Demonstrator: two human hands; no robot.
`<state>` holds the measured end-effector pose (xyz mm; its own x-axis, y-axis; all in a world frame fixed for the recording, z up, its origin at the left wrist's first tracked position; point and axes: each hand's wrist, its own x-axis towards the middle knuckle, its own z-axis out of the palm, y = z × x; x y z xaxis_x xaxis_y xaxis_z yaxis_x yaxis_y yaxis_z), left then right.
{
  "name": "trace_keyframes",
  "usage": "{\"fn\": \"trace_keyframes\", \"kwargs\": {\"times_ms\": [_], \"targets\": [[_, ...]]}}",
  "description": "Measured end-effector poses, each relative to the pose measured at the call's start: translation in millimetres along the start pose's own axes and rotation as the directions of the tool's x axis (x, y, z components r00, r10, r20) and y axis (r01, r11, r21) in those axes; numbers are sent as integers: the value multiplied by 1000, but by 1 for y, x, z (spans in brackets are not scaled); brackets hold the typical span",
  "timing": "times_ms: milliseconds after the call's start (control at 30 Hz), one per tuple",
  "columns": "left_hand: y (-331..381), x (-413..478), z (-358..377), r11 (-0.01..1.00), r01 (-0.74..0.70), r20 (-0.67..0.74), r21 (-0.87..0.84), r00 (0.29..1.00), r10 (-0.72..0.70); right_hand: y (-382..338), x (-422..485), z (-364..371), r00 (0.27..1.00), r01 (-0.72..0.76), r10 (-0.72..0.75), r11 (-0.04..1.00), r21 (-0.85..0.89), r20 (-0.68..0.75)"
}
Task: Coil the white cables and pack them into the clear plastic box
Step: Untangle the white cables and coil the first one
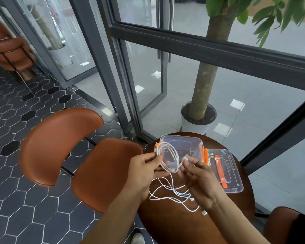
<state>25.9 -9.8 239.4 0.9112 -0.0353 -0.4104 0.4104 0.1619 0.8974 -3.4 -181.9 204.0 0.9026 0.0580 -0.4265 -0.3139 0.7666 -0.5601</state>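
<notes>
My left hand [144,166] pinches a coiled white cable [171,156] at the loop's left side, holding it upright above the table. My right hand [196,171] grips the same coil at its right side, near a connector end. More loose white cables [173,192] lie tangled on the round brown table [174,224] below my hands. The clear plastic box [183,144] with orange clips stands open just behind the coil. Its clear lid [226,171] with an orange handle lies flat to the right of the box.
An orange-brown chair [63,147] stands left of the table. A second chair's edge [285,224] shows at the lower right. A potted tree [198,118] and glass doors stand behind the table. The floor has dark hexagonal tiles.
</notes>
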Motion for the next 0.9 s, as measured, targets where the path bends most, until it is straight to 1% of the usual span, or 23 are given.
{"fn": "trace_keyframes", "kwargs": {"times_ms": [67, 133, 233, 300, 367, 433, 533, 600, 633, 667, 700, 767, 833, 900], "targets": [[-1, -3, 2, 998, 0, 49, 57, 999, -3, 3, 0, 3, 999, -25, 21, 989, -147, -26], [-1, -4, 3, 994, -15, 63, 111, 998, 8, 2, 0, 6, 1000, -16, 11, 965, -260, -21], [-2, -3, 2, 984, -18, 46, 178, 999, 10, -9, 2, 9, 997, 29, 1, 907, -420, 72], [-4, -2, 1, 974, 5, 52, 229, 998, -18, -17, 3, 10, 990, 13, 53, 886, -464, 129], [-7, -2, 0, 968, 27, 78, 248, 996, -48, -22, 4, 11, 978, -30, 126, 875, -483, 168], [-10, 0, -1, 963, 31, 80, 267, 995, -55, -22, 3, 9, 972, -63, 162, 878, -474, 171], [-12, 7, -5, 925, -17, 22, 381, 1000, 10, -15, 0, 5, 984, -91, 141, 921, -378, 106], [-14, 10, -8, 892, -46, -5, 450, 999, 54, -8, -5, 5, 986, -63, 107, 948, -312, 127], [-14, 11, -9, 877, -58, -12, 477, 997, 73, -5, -8, 5, 985, -22, 75, 947, -320, 155], [-15, 11, -9, 861, -71, -15, 504, 996, 92, -2, -10, 6, 983, 38, 33, 927, -372, 182], [-16, 11, -10, 843, -85, -13, 532, 994, 108, 1, -12, 7, 980, 113, -20, 877, -468, 200], [-18, 11, -9, 824, -97, -12, 558, 992, 125, 7, -13, 9, 969, 243, -153, 719, -651, 192], [-19, 11, -6, 823, -108, -21, 558, 989, 144, 10, -11, 11, 953, 271, -280, 605, -749, 118], [-20, 12, -5, 817, -124, -37, 563, 984, 175, 12, -9, 10, 926, 249, -374, 515, -820, 47]]}}
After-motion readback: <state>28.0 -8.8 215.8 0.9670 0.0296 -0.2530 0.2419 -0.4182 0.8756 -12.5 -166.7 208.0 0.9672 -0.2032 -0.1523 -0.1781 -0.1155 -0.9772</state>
